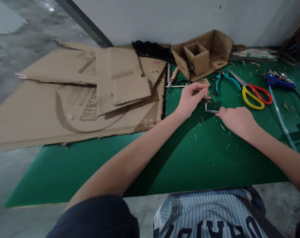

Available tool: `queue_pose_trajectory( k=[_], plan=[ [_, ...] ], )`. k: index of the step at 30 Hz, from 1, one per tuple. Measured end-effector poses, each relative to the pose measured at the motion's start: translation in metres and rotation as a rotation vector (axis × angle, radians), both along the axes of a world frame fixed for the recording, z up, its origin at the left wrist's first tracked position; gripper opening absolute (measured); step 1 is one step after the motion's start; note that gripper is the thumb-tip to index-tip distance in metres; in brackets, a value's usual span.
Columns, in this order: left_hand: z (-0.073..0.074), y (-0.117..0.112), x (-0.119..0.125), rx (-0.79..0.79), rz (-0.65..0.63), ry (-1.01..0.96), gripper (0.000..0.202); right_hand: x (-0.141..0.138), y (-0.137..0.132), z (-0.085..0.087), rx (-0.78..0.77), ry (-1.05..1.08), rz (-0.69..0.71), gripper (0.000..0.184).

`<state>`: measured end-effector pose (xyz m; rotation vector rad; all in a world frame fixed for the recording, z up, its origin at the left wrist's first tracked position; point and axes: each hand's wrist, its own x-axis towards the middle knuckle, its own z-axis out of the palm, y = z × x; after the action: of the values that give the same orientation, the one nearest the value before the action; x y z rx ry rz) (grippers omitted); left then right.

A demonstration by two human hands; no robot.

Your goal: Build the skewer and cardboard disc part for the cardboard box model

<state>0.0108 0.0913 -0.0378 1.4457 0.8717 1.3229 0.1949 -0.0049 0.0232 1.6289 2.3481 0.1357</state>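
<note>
My left hand [190,99] is closed in a pinch around a thin pale wooden stick [206,106], which points down toward the table. Small brown pieces, perhaps cardboard, lie under its fingers. In the closed fingers of my right hand [236,121] is a knife with a narrow grey blade [210,111]; its handle is hidden by the hand. The blade's tip meets the stick's lower end. Wood shavings [222,127] are scattered on the green tabletop [184,158] around both hands. Just behind my left hand stands a folded cardboard structure with a square box [198,61] in it.
Teal-handled pliers [229,79], red-and-yellow scissors [255,94] and a blue glue gun [280,82] with a clear glue stick [281,115] lie on the right. Stacked cardboard sheets [120,76] cover the left. Behind are black cord [150,51] and bundled sticks [255,54] by the wall.
</note>
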Motion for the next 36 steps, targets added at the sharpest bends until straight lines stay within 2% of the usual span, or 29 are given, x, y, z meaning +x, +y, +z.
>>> queue_pose_trajectory(
  k=[6, 12, 16, 24, 31, 36],
  plan=[
    [0.0016, -0.0008, -0.0002, 0.002, -0.021, -0.014, 0.003, -0.0005, -0.0016, 0.006, 0.023, -0.021, 0.007, 0.052],
    [0.0057, -0.003, 0.0005, -0.015, -0.019, -0.009, 0.003, -0.0009, 0.0028, 0.0085, 0.077, 0.008, -0.053, 0.055],
    [0.0036, -0.0015, 0.0004, -0.014, -0.004, -0.013, 0.003, -0.0013, 0.0057, 0.0066, 0.069, 0.016, -0.065, 0.056],
    [0.004, -0.0022, -0.0003, -0.013, 0.021, 0.022, 0.004, 0.0029, 0.0006, 0.0023, -0.01, -0.041, -0.001, 0.05],
    [0.0041, -0.0014, 0.0009, 0.0, 0.001, 0.021, 0.006, 0.0008, 0.0044, 0.0079, 0.079, 0.003, -0.068, 0.056],
    [0.0054, -0.0026, -0.0001, -0.012, 0.004, -0.012, 0.008, 0.0018, 0.0059, 0.0001, 0.085, 0.027, -0.049, 0.056]
  ],
)
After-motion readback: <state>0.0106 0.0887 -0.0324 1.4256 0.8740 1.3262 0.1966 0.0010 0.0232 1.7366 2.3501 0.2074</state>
